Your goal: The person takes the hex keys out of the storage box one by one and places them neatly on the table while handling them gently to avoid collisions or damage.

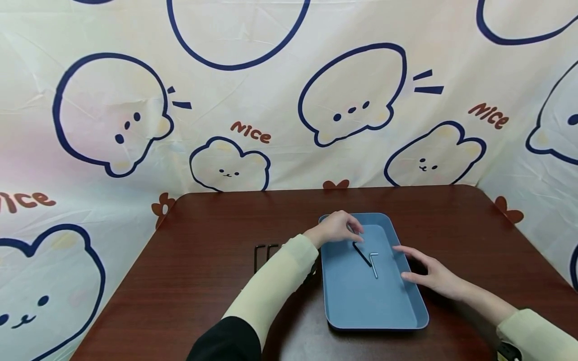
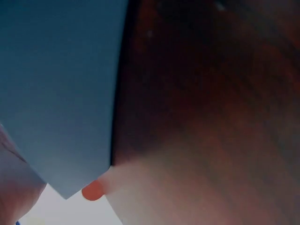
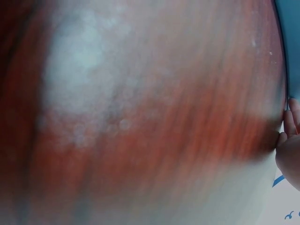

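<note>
My left hand [image 1: 336,228] hovers over the far left part of a blue tray [image 1: 368,306], with fingers and thumb loosely bent. Just below its fingertips a black hex key [image 1: 362,254] lies slanted in the tray. A smaller silver hex key [image 1: 374,267] lies next to it. My right hand [image 1: 429,276] rests at the tray's right rim, fingers and thumb spread apart. In the left wrist view, the tray wall [image 2: 65,93] fills the left side and part of the left hand [image 2: 18,192] shows. The right wrist view catches the right hand's fingers [image 3: 290,124] against the tray edge.
Two black hex keys [image 1: 256,258] lie on the brown wooden table [image 1: 203,250] left of the tray, partly hidden by the left sleeve [image 1: 280,281]. A patterned cloth [image 1: 289,100] hangs behind the table and at its sides.
</note>
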`<state>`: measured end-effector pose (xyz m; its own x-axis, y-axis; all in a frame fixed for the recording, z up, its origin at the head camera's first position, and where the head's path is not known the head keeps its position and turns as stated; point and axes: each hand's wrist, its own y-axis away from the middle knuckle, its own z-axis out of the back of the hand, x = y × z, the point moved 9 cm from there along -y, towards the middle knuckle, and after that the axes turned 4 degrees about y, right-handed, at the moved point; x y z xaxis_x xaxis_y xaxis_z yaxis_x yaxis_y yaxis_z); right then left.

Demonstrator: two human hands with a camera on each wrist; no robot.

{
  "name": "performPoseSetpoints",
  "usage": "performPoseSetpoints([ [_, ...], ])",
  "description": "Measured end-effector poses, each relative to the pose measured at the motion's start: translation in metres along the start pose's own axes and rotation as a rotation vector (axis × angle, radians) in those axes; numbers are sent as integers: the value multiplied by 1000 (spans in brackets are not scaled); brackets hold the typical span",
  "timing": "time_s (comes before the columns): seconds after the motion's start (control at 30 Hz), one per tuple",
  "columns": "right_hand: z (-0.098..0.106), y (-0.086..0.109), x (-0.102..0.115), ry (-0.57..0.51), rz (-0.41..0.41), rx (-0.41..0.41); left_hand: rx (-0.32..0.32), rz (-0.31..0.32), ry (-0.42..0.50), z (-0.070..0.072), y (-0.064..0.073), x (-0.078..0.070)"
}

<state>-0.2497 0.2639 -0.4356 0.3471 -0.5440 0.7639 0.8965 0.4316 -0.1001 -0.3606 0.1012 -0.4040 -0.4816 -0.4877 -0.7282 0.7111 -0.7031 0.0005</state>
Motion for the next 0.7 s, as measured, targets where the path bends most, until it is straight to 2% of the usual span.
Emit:
performPoseSetpoints([
  [0.23, -1, -1, -1, 0, -3, 12, -34, 73, -12, -7, 0, 10],
  [0.5, -2, 0, 1, -3, -4, 6, -64, 99, -5, -7, 1, 17],
  [0.7, -2, 0, 1, 5, 6, 0, -61, 116, -13, -8, 1, 18],
])
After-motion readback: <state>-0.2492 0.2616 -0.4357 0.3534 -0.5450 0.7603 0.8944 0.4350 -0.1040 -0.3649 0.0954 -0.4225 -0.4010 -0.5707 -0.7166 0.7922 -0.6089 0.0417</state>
